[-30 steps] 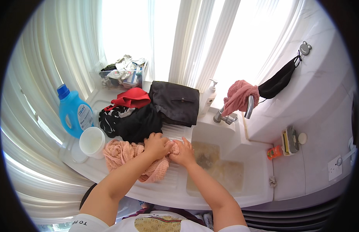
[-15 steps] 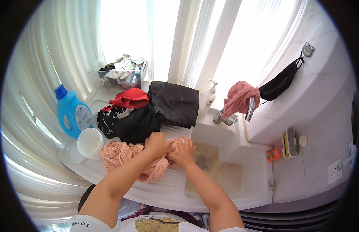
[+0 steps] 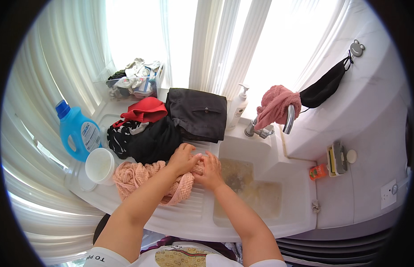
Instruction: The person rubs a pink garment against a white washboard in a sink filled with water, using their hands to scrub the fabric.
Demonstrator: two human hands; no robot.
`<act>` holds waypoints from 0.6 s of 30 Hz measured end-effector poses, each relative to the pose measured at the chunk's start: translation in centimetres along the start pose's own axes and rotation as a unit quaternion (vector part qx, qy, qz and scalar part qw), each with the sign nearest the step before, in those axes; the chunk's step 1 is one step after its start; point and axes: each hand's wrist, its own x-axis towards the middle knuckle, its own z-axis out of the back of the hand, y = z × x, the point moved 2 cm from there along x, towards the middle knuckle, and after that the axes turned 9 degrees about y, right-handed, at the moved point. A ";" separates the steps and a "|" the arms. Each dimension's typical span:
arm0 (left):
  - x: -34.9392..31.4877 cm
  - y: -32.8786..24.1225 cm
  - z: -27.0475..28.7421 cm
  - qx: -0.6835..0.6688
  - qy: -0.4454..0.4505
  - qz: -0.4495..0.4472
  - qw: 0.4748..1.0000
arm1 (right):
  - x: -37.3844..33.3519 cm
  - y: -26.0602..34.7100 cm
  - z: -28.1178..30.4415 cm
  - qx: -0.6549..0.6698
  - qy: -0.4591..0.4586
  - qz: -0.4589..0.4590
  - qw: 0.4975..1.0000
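A peach waffle-textured towel lies bunched on the ribbed washboard slope at the left of the sink. Both hands are closed on its right end. My left hand bends over the cloth from above, and my right hand clasps it from the right side, fingers close to those of the left. The part between the palms is mostly hidden. Just beyond the left hand sits a heap of black clothing. Cloudy brownish water stands in the white basin to the right.
A blue detergent bottle and white tub stand left. Behind are a red cloth, folded dark trousers, a pump bottle and a clear bin of clothes. A pink cloth drapes over the faucet.
The fingers of my right hand have drawn in around the towel, and the two hands are slightly closer together. The whole view has shifted a little; the other things stay put.
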 end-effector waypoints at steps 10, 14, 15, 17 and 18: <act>-7.3 -5.0 3.2 0.079 0.016 -0.200 0.977 | -5.0 2.0 0.7 0.053 -0.050 0.203 0.976; -2.0 -3.0 1.3 0.144 -0.056 -0.046 0.987 | 0.1 0.6 0.3 -0.044 -0.007 -0.013 0.999; -1.7 -2.7 1.1 0.166 -0.045 -0.027 0.985 | 0.6 0.6 0.5 -0.081 0.010 -0.101 0.991; -2.5 -2.8 1.1 0.192 0.013 -0.016 0.981 | -0.5 1.2 1.5 0.048 0.100 -0.160 0.981; -4.1 -4.2 1.9 0.194 0.063 -0.029 0.979 | -2.5 0.6 1.8 0.109 0.104 -0.112 0.982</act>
